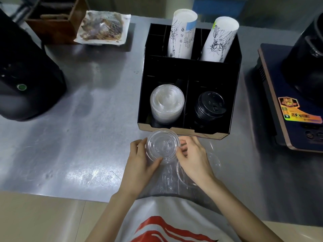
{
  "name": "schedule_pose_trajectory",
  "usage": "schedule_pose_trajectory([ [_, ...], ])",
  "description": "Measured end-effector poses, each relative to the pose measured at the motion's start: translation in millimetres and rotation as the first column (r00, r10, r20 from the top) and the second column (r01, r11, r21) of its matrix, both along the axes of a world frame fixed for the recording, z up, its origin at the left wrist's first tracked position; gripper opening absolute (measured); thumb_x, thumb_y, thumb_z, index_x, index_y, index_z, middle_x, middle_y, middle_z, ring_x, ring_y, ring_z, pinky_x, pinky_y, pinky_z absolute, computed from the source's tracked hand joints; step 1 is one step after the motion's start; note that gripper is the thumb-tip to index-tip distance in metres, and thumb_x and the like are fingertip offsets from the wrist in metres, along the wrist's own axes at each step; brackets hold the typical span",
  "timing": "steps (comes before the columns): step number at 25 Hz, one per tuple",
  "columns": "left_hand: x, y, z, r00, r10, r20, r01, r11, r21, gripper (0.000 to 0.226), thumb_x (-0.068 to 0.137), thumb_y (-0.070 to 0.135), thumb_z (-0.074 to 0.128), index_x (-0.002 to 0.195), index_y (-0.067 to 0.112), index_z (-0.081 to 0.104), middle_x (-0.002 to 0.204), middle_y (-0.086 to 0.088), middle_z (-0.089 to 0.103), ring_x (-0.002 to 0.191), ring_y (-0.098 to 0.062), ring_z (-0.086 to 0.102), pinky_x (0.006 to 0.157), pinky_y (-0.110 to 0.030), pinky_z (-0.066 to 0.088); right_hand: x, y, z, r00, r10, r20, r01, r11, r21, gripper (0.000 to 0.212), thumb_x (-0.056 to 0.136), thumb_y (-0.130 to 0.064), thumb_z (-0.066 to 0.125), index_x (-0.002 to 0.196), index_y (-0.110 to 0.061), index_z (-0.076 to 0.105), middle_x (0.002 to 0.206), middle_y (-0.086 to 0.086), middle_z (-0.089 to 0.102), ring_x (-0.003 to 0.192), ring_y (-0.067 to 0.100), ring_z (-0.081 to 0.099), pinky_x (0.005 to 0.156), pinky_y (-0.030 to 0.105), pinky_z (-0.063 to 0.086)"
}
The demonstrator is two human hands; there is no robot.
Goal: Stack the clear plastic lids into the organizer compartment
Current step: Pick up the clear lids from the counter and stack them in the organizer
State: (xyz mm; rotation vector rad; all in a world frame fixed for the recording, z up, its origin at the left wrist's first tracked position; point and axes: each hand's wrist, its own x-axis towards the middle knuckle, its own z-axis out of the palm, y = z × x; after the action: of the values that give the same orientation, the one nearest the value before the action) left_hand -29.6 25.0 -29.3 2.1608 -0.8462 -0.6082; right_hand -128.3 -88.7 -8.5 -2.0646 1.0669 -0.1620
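Observation:
A small stack of clear plastic lids (162, 145) is held between my left hand (141, 163) and my right hand (194, 159), just in front of the black organizer (234, 95). Fingers of both hands close on the stack's rim. The organizer's front left compartment holds a leaning stack of clear lids (167, 103). More clear lids (214, 160) lie loose on the steel table under and to the right of my right hand, hard to make out.
Black lids (209, 106) fill the front right compartment; two paper cup stacks (182, 34) stand at the back. A black appliance (26, 75) sits left, a dark machine (297, 88) right, a wrapped tray (103, 27) and wooden box (52, 20) at the back left.

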Motion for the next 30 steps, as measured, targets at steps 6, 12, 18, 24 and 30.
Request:
schedule_pose_trajectory([
  [6, 4, -6, 16, 0.993, -0.074, 0.089, 0.079, 0.995, -0.055, 0.089, 0.066, 0.031, 0.075, 0.135, 0.012, 0.023, 0.131, -0.015, 0.033, 0.11, -0.025, 0.049, 0.093, -0.034, 0.045, 1, -7, 10, 0.993, -0.029, 0.116, 0.03, 1.0, -0.009, 0.034, 0.083, -0.007, 0.054, 0.116, -0.014, 0.052, 0.103, -0.003, 0.047, 0.072, 0.006, 0.054, 0.069, 0.003, 0.041],
  [12, 13, -14, 26, 0.97, -0.122, 0.21, 0.137, 0.989, -0.059, 0.089, 0.069, 0.037, 0.069, 0.137, 0.011, 0.018, 0.132, -0.018, 0.034, 0.108, -0.027, 0.051, 0.091, -0.028, 0.038, 6, -16, 21, 0.986, -0.033, 0.163, 0.034, 0.999, -0.005, 0.037, 0.083, -0.008, 0.056, 0.12, -0.013, 0.05, 0.104, -0.004, 0.044, 0.071, -0.002, 0.052, 0.066, -0.006, 0.037],
  [18, 26, -31, 40, 0.969, -0.107, 0.222, 0.13, 0.987, -0.091, 0.087, 0.067, 0.056, 0.047, 0.136, 0.011, 0.019, 0.131, -0.016, 0.036, 0.113, -0.023, 0.045, 0.097, -0.029, 0.035, 20, -30, 36, 0.978, 0.015, 0.208, 0.002, 0.996, -0.084, 0.041, 0.084, -0.01, 0.055, 0.124, -0.017, 0.046, 0.113, -0.008, 0.045, 0.074, 0.005, 0.056, 0.071, 0.008, 0.044],
  [24, 41, -52, 49, 0.965, -0.106, 0.238, 0.122, 0.991, -0.055, 0.082, 0.07, 0.042, 0.056, 0.135, 0.006, 0.022, 0.136, -0.017, 0.037, 0.123, -0.03, 0.04, 0.105, -0.046, 0.037, 35, -50, 44, 0.982, 0.041, 0.186, -0.016, 0.991, -0.132, 0.042, 0.084, -0.014, 0.055, 0.125, -0.02, 0.045, 0.123, -0.005, 0.048, 0.08, 0.008, 0.059, 0.078, 0.037, 0.054],
  [30, 54, -72, 49, 0.951, -0.128, 0.282, 0.125, 0.992, 0.029, 0.086, 0.068, 0.051, 0.052, 0.135, 0.006, 0.024, 0.139, -0.015, 0.037, 0.124, -0.033, 0.034, 0.1, -0.031, 0.023, 50, -68, 41, 0.985, 0.036, 0.168, -0.015, 0.992, -0.123, 0.044, 0.084, -0.011, 0.054, 0.125, -0.02, 0.044, 0.117, 0.0, 0.05, 0.09, 0.01, 0.052, 0.083, 0.032, 0.05],
])
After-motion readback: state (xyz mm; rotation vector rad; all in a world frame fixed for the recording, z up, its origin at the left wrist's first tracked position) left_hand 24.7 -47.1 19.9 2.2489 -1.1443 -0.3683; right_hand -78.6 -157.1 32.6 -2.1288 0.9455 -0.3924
